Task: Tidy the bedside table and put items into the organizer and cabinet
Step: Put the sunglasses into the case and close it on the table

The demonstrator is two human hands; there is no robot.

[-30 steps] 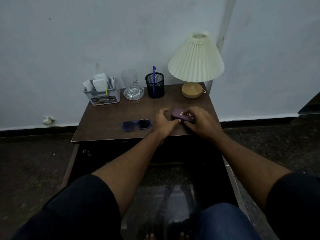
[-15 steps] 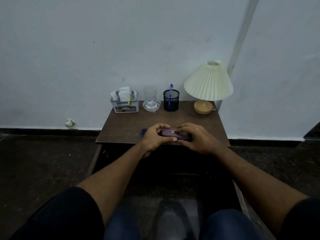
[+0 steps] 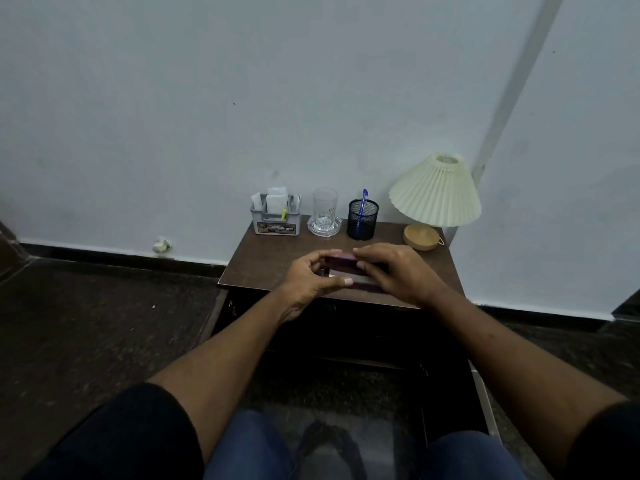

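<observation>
The left hand (image 3: 308, 284) and right hand (image 3: 401, 275) pinch the purple case (image 3: 341, 262), apparently part-open, above the front edge of the bedside table (image 3: 270, 258), where a slipping fingertip hold could let it snap closed or fall past that edge.

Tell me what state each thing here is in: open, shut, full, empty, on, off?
Purple case: held by both hands, lid partly open, pale lining showing.
Left hand: grips the case's left end.
Right hand: curled over the case's right side.
Glass: upright, empty.
Pen holder: upright, holding one blue pen.
Organizer: upright, papers inside.
Lamp: upright, apparently unlit.
Cabinet: door swung open.
</observation>
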